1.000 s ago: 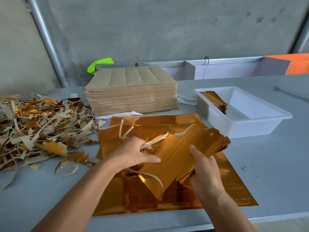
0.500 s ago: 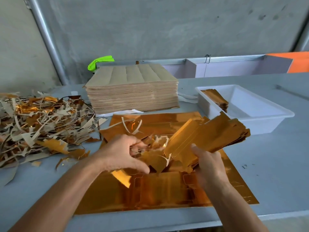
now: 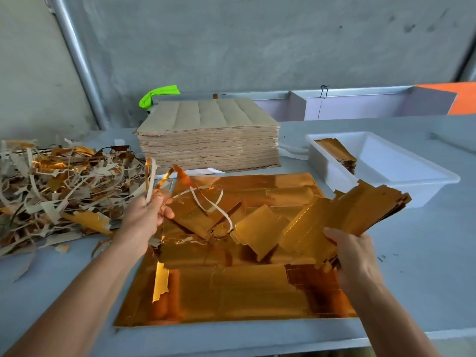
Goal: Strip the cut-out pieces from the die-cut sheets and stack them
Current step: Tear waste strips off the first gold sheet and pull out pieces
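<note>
**Bundle and scrap pulled apart**

The bundle of gold cut-outs [image 3: 355,215], gripped by the right hand [image 3: 353,251], has swung right toward the white tray [image 3: 401,186], above the gold sheet [image 3: 231,292]. The left hand [image 3: 144,222] pinches waste strips [image 3: 150,181], now lifted left toward the scrap heap [image 3: 59,186]. The hands have moved farther apart.

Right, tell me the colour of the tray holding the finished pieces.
White; the tray shows best in the head view, at the table's right.
</note>
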`<state>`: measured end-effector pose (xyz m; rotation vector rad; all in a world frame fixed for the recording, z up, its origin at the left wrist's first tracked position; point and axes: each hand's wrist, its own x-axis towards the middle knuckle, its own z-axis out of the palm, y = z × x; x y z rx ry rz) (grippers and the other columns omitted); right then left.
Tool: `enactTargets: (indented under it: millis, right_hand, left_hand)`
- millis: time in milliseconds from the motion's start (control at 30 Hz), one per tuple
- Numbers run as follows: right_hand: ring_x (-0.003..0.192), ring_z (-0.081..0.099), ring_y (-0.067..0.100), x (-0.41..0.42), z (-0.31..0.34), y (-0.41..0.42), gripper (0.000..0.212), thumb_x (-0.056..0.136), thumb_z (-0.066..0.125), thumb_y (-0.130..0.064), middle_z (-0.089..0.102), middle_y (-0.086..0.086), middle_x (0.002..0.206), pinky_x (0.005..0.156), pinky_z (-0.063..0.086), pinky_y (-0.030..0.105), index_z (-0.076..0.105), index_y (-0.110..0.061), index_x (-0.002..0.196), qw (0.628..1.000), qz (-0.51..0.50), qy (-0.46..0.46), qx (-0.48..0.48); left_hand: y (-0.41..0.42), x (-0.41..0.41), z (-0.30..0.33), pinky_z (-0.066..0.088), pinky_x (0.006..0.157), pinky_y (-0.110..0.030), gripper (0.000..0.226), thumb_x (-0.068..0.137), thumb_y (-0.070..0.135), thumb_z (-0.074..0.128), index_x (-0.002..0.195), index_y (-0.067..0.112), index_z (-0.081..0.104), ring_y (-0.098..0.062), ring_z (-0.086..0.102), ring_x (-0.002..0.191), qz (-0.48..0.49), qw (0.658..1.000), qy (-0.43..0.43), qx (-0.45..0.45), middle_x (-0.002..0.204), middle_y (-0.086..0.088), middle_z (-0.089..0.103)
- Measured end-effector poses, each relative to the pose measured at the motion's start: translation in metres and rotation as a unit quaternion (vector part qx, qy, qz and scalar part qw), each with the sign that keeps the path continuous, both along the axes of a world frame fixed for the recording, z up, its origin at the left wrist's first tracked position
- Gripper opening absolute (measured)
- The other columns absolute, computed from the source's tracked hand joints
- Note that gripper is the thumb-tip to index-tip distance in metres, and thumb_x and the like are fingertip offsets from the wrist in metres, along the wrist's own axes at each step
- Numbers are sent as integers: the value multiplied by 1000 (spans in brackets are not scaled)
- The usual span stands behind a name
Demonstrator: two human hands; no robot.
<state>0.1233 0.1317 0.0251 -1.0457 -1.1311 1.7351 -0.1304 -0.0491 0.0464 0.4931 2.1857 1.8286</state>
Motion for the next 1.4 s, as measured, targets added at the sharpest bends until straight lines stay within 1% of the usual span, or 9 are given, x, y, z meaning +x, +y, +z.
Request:
enactTargets:
  millis: [167, 367, 533, 667, 833, 1100, 1167, 1267, 1400]
  right_hand:
    - [93, 54, 26, -3, -5, -2, 38, 94, 55, -13, 56, -2, 103, 82, 45, 47, 42, -23, 128, 999, 18, -48, 13]
    - [73, 53, 14, -15, -17, -9, 19, 97, 51, -12, 53, -9, 84, 70, 46, 37, 42, -28, 100, 992, 64, -109, 8]
    - [72, 54, 17, -15, -16, -9, 25, 95, 54, -13, 55, -4, 83, 58, 44, 30, 43, -31, 81, 991, 72, -110, -10]
    - [69, 51, 13, -14, -17, -5, 22, 95, 54, -20, 50, -9, 82, 58, 46, 28, 37, -28, 104, 991, 74, -109, -14]
    - [69, 50, 13, -16, -18, -6, 33, 94, 56, -21, 49, -10, 83, 61, 44, 30, 39, -27, 123, 991, 73, -107, -28]
    - [82, 56, 23, -10, -21, -6, 22, 93, 57, -18, 54, -6, 87, 85, 48, 44, 41, -26, 104, 993, 75, -87, -31]
    - [90, 59, 27, -8, -21, -5, 20, 93, 58, -19, 57, -4, 91, 89, 49, 48, 43, -27, 104, 995, 67, -68, -27]
    - [91, 58, 23, -5, -21, -3, 25, 95, 55, -20, 58, -4, 103, 86, 48, 47, 44, -26, 116, 997, 43, -68, 22]
    - [92, 64, 17, -10, -15, -3, 25, 95, 53, -19, 62, -5, 112, 78, 56, 42, 50, -29, 118, 989, 60, -91, 103]
  left_hand:
    - [22, 28, -12, 46, 55, -17, 11, 82, 31, 67, 87, 24, 60, -11, 60, 68, -113, 967, 143, -178, 81, 1, 63]
    - [72, 62, -33, 39, 46, -15, 51, 67, 73, 61, 88, 27, 53, -5, 47, 51, -214, 895, 195, -340, 70, 8, 56]
    - [101, 79, -43, 39, 53, -20, 50, 68, 58, 74, 93, 20, 52, -6, 49, 64, -159, 860, 265, -406, 77, 8, 52]
    - [99, 70, -44, 51, 72, -27, 40, 71, 38, 80, 98, 21, 56, -13, 60, 85, -176, 895, 197, -359, 95, 5, 61]
    - [99, 72, -41, 32, 57, -19, 38, 70, 40, 80, 99, 25, 60, -8, 46, 84, -181, 905, 209, -324, 97, 9, 43]
    - [103, 72, -51, 41, 70, -22, 22, 76, 27, 77, 77, 30, 55, -9, 52, 90, -134, 939, 220, -228, 97, 11, 51]
    - [99, 65, -49, 49, 74, -28, 17, 81, 20, 72, 77, 26, 57, -13, 60, 88, -118, 964, 170, -165, 89, 9, 59]
    - [90, 51, -35, 47, 61, -22, 8, 87, 16, 65, 87, 23, 61, -14, 62, 83, -76, 995, 39, -52, 90, 1, 64]
    - [82, 47, -14, 47, 48, -19, 7, 84, 19, 69, 90, 21, 65, -10, 63, 62, -87, 995, -49, 7, 77, 3, 66]
